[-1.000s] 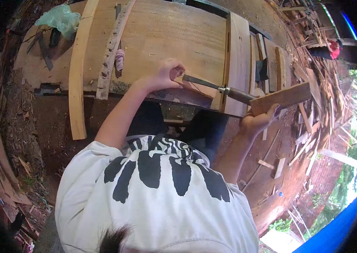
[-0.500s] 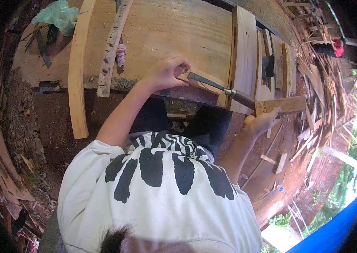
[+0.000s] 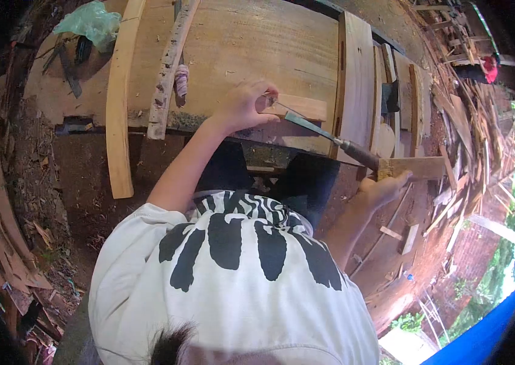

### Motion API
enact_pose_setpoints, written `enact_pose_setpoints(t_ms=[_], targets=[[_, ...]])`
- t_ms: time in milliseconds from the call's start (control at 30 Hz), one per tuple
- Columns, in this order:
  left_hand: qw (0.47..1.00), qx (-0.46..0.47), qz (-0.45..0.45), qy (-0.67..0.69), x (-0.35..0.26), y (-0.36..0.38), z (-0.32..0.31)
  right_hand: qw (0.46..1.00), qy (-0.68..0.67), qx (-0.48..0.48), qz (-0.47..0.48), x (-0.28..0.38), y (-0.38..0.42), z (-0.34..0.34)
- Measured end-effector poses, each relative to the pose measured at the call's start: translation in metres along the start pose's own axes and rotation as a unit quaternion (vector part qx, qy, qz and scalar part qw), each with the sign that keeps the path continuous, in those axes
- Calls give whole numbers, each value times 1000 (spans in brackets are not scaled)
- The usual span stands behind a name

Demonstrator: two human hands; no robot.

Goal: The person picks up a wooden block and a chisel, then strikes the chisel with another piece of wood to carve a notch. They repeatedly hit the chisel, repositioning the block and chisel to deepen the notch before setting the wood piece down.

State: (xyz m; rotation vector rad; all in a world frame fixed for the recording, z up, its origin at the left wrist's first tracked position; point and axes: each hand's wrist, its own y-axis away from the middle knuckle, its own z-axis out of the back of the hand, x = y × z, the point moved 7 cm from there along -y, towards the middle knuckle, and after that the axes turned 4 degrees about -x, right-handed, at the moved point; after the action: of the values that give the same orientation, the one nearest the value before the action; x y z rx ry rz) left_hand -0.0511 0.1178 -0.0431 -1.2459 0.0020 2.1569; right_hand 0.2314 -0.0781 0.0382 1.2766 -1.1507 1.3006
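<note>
The left fingers (image 3: pixel 267 111) are curled, thumb and forefinger rounded toward each other close to the chisel's tip; whether anything small is pinched between them I cannot tell. The right fingers (image 3: pixel 401 177) are closed on the lower side of a block (image 3: pixel 414 168), and the handle (image 3: pixel 359 154) of the chisel (image 3: pixel 309 126) meets the block's near end; whether they grip the handle too is hidden. The chisel slants over the front edge of the bench (image 3: pixel 251 42), its blade toward the left hand, just beside a pale strip (image 3: pixel 306 107). It looks like a stiff metal blade on a dark, rounded handle, probably moderately heavy and liable to roll in a loose grip. The handle is the place to hold it, well back from the tip, which may be sharp and should be kept off the skin. The block looks dry, rigid and fairly light; its flat sides should give good purchase, though rough edges could splinter. Farther out, a wide board (image 3: pixel 354 79) crosses the bench, with a thin plastic bag (image 3: pixel 90 24) at the far left.
</note>
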Motion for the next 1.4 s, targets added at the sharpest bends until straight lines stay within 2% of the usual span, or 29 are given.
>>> enact_pose_setpoints(t_ms=[67, 167, 233, 300, 400, 500, 600, 800, 1033, 1100, 1267, 1400], targets=[[1000, 5, 12, 16, 2, 1, 0, 996, -84, -26, -25, 8, 3, 3], [997, 21, 29, 67, 6, 0, -1, 992, -123, -13, -30, 0, -9, 8], [994, 34, 35, 99, 5, 1, -1, 992, -123, -11, -29, 11, 1, 0], [998, 44, -9, 33, -4, 1, 1, 992, -122, -11, -27, 20, 11, -7], [999, 42, -15, 22, -6, 0, 2, 993, -115, -20, -20, 25, 18, -12], [998, 48, 15, 29, -6, 1, 3, 992, -122, -29, -22, 23, 17, -13], [999, 42, 2, 31, -3, 1, 0, 988, -153, 20, 7, 28, 14, -19], [999, 38, 7, 29, -3, 2, 1, 992, -123, -24, 22, 48, 29, -26], [999, 38, -5, 32, -4, 2, 1, 994, -102, 12, 39, 48, 18, -29], [996, 46, 24, 70, 1, 2, -3, 995, -92, 22, 43, 49, 15, -33], [997, 44, 13, 54, 1, 2, -3, 987, -129, 78, 52, 50, 12, -49], [998, 44, 13, 47, -4, 1, 0, 985, -137, 85, 56, 60, 23, -55]])
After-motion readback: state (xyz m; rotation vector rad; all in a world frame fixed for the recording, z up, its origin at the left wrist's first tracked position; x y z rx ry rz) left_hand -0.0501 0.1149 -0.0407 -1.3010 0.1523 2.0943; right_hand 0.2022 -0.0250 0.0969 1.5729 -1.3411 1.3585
